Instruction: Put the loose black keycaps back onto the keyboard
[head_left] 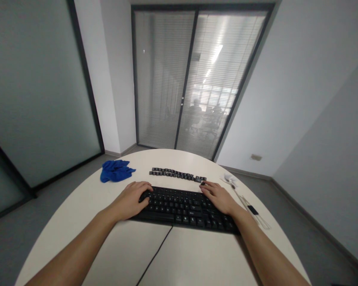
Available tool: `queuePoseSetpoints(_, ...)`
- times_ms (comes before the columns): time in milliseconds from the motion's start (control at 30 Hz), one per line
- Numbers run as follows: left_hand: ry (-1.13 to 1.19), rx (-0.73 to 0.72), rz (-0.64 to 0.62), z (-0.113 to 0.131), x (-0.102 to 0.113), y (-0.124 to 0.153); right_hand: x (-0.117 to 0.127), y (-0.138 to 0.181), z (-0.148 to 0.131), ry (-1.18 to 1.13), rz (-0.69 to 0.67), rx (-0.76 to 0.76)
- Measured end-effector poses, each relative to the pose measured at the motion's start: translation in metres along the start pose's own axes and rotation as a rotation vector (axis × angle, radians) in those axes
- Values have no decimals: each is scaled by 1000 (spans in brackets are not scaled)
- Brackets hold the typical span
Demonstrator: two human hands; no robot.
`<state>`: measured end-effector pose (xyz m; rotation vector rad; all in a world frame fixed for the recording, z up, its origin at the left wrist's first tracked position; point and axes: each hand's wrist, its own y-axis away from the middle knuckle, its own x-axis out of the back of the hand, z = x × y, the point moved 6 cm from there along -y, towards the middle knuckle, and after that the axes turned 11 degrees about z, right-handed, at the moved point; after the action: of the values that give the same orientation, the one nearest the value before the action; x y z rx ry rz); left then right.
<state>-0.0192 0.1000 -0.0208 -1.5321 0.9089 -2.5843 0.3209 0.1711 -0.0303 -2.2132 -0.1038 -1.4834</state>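
Observation:
A black keyboard (pixel 181 206) lies across the middle of a white round table (pixel 86 198). My left hand (pixel 133 198) rests on the keyboard's left end, fingers curled over its far corner. My right hand (pixel 217 196) lies over the right end, its fingertips pinched on a small black keycap (pixel 202 183) at the keyboard's far edge. Just beyond the keyboard runs a row of loose black keycaps (pixel 176 174), laid out in a line on the table.
A crumpled blue cloth (pixel 115 171) lies at the table's far left. Near the right edge sit a small white object (pixel 230 179) and a thin wire tool with a black part (pixel 253 210). A dark seam (pixel 156 250) splits the tabletop. Glass doors with blinds stand behind.

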Motion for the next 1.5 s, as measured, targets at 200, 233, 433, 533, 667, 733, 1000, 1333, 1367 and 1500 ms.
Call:
queuePoseSetpoints(200,-1,-9,8,-1,0,0,6,-1,2,-150,97,-54)
queuePoseSetpoints(233,-1,-11,12,-1,0,0,9,-1,3,-182,131,-70)
queuePoseSetpoints(433,5,-20,8,-1,-1,0,18,3,12,-309,271,-173)
queuePoseSetpoints(533,2,-20,7,-2,-2,0,24,6,14,-323,313,-211)
queuePoseSetpoints(667,0,-20,23,-3,-2,0,30,11,0,-449,263,-140)
queuePoseSetpoints(733,-3,-21,23,-3,-2,0,31,14,-8,-481,193,-127)
queuePoseSetpoints(1000,-1,-26,16,-1,-1,0,33,20,-21,-449,95,-78)
queuePoseSetpoints(1333,1,-20,14,-1,-1,0,31,22,-33,-507,41,92)
queuePoseSetpoints(1367,2,-21,16,-1,-1,0,31,22,-34,-495,35,92)
queuePoseSetpoints(1500,5,-20,21,-2,-1,0,30,23,-34,-472,16,78)
